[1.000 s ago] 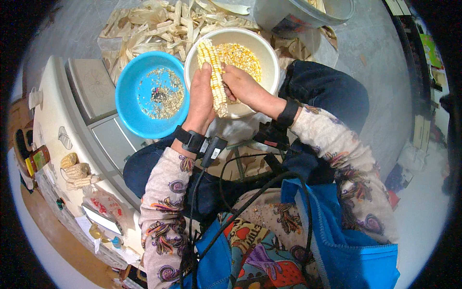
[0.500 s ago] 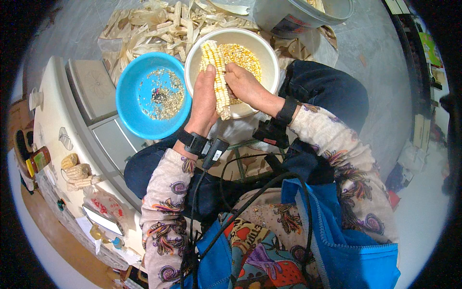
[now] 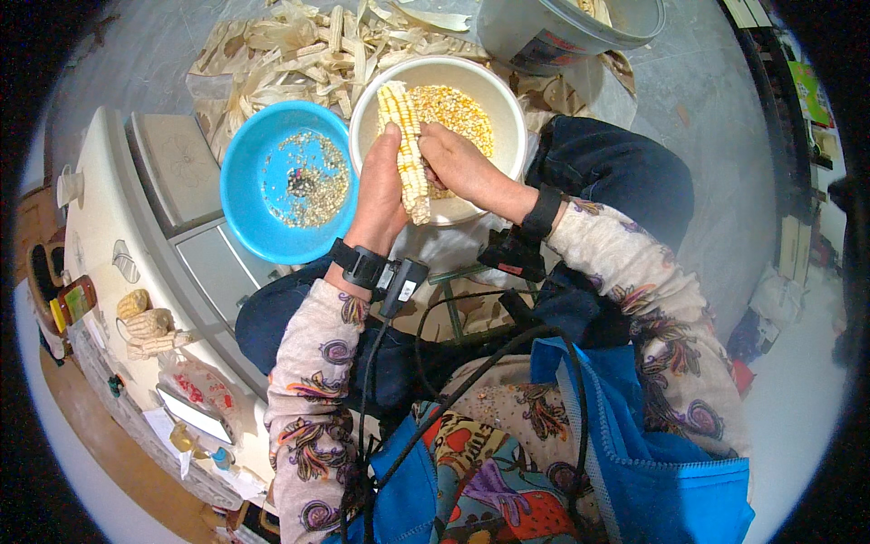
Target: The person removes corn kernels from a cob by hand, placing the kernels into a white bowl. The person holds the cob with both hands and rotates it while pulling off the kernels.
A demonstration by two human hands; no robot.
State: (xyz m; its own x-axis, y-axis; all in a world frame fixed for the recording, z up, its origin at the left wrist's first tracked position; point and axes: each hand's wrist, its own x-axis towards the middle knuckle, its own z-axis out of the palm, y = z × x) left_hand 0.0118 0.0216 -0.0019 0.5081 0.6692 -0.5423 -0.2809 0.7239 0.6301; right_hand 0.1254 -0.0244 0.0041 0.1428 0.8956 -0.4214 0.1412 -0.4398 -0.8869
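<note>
A pale yellow corn cob (image 3: 410,163) stands nearly upright, tilted a little, over the near left part of a white basin (image 3: 523,127). Some of its rows look stripped, showing paler patches. My left hand (image 3: 379,195) is wrapped around the cob from the left, thumb along its face. The curled fingers of my right hand (image 3: 464,165) press on the cob's right side; their tips are partly hidden. Loose yellow kernels (image 3: 458,113) cover the basin's bottom. To its left sits a blue basin (image 3: 237,186) with small pale bits and a dark patch inside.
Husks and bare cobs (image 3: 299,54) lie piled beyond the basins. A grey bucket (image 3: 544,41) stands at the far right. A white cabinet (image 3: 109,208) on the left carries several cobs (image 3: 145,325). Black cables (image 3: 494,363) cross my lap.
The cob and both hands have shifted very slightly left, and the right hand has moved a little along the cob. The grip looks the same; the basins appear almost unmoved.
</note>
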